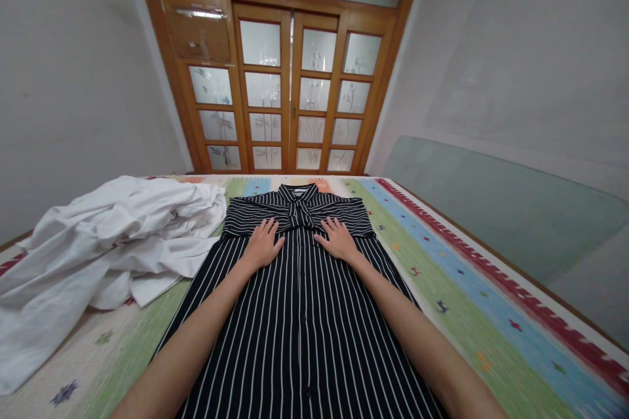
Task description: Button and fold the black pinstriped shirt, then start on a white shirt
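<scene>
A black shirt with thin white stripes (299, 327) lies flat and face up on a bed, collar at the far end, sleeves folded across the chest. My left hand (263, 241) rests palm down on the shirt just below the folded sleeves, left of the button line. My right hand (338, 237) lies flat on the same shirt to the right of the button line. Both hands have fingers spread and hold nothing.
A crumpled white garment (113, 236) lies on the left of the bed, touching the shirt's left edge. The bed cover (466, 301) has green, blue and red stripes. Wooden doors with frosted panes (287, 91) stand beyond the bed. A wall runs along the right.
</scene>
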The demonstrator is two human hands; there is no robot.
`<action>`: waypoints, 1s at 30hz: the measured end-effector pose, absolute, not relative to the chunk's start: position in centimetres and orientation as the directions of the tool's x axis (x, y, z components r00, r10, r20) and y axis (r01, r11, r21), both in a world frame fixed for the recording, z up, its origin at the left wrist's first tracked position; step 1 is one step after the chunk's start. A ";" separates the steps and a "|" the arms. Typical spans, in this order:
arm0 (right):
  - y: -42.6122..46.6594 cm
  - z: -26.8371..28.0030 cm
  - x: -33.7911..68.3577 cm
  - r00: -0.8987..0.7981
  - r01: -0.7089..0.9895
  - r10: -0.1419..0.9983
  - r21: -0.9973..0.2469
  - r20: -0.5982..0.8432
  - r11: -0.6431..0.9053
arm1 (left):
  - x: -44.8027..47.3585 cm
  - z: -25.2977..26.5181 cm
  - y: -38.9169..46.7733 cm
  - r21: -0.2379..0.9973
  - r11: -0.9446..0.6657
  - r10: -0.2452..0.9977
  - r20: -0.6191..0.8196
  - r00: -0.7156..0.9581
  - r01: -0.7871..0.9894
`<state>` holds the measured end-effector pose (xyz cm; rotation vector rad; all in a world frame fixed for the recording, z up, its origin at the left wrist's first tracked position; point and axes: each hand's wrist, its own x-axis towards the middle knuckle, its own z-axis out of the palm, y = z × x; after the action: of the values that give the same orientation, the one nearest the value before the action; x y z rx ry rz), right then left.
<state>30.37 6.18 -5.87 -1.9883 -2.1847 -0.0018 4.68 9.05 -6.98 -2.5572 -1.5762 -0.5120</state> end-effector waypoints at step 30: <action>11.2 -5.8 32.3 -0.190 0.976 0.968 -0.077 0.166 0.204 | 6.6 -6.9 13.1 0.133 -0.426 0.887 0.256 0.384 0.895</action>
<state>32.34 11.21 -5.79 -1.8752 -2.2934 -0.0678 6.56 13.06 -6.85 -2.5912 -1.6688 -0.4522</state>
